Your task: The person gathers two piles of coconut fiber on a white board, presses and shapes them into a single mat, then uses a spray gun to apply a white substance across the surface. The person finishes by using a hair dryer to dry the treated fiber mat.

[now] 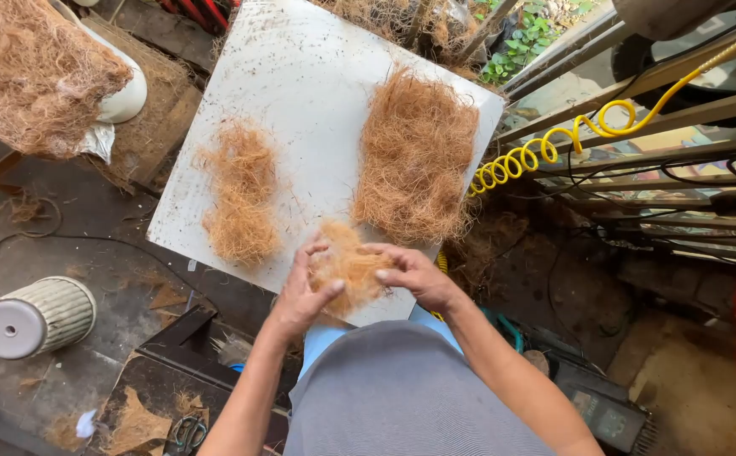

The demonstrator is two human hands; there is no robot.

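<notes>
Both my hands hold one clump of brown coconut fibre [347, 262] at the near edge of a white board [300, 93]. My left hand [302, 291] grips its left side and my right hand [414, 274] grips its right side, fingers curled into the fibre. On the board lie two more flat fibre pads: a thin loose one [240, 190] at the left and a thicker, denser one [416, 156] at the right. My grey shirt fills the bottom of the view.
A big heap of fibre [30, 72] rests on a white object at the top left. A ribbed white cylinder [35, 317] lies on the floor at the left. A coiled yellow hose [545, 143] and metal rails run along the right. Scissors [186, 432] lie at the bottom.
</notes>
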